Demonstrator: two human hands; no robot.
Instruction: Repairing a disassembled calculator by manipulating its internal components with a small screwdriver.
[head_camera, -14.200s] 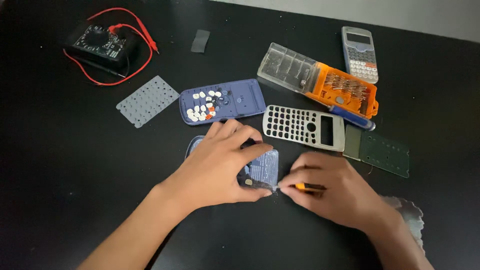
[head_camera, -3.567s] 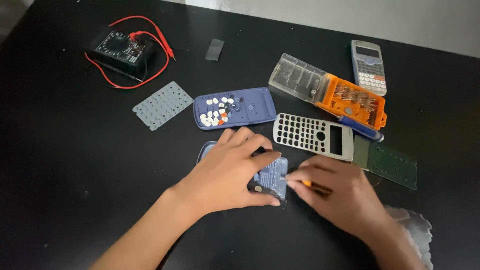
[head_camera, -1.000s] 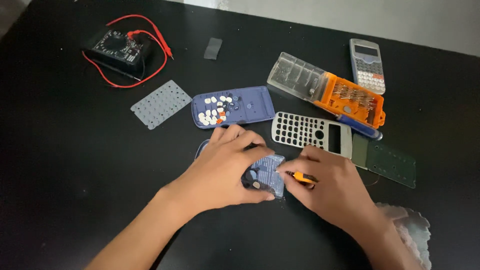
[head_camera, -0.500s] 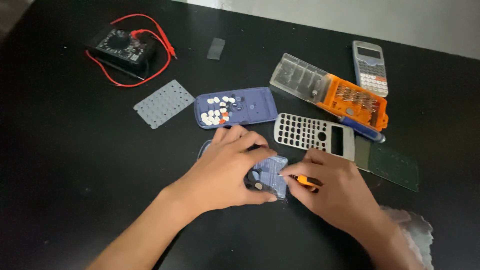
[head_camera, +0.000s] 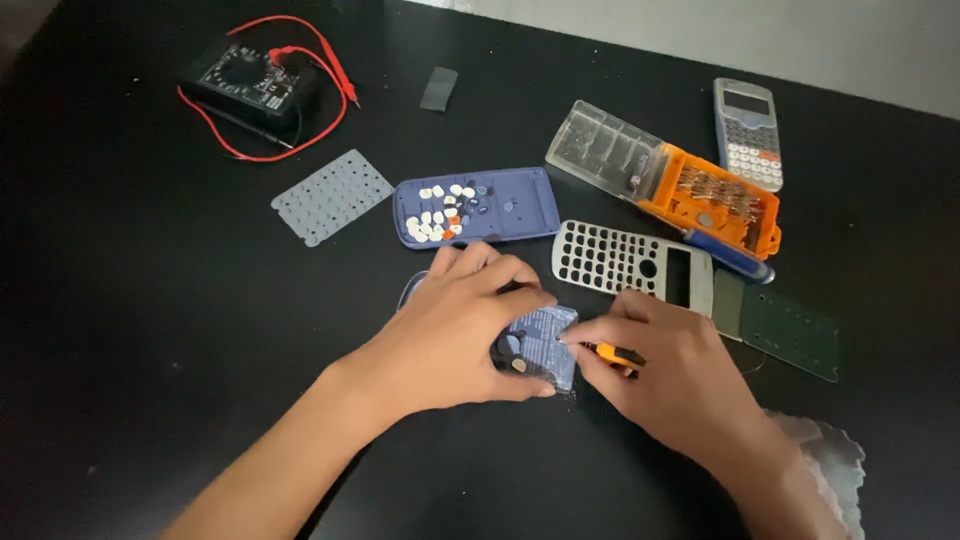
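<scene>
My left hand (head_camera: 455, 330) presses down on a blue calculator back shell (head_camera: 540, 340) lying on the black table (head_camera: 150, 330); most of the shell is hidden under the palm. My right hand (head_camera: 675, 375) grips a small orange-handled screwdriver (head_camera: 612, 353), its tip at the shell's right edge. Just beyond my hands lie a grey calculator front frame (head_camera: 630, 262) with empty key holes and a blue shell half (head_camera: 475, 205) holding several loose white and orange keys.
An orange and clear bit case (head_camera: 665, 180) lies open at the back right, a whole calculator (head_camera: 748, 133) behind it. A green circuit board (head_camera: 785, 325) is right of the frame. A grey rubber keypad (head_camera: 332, 196), a black multimeter (head_camera: 250, 80) with red leads and a crinkled foil cup (head_camera: 830, 470) are around.
My hands stay on the blue shell; the right hand with the screwdriver has shifted a little toward the shell's edge. Other parts are unmoved.
</scene>
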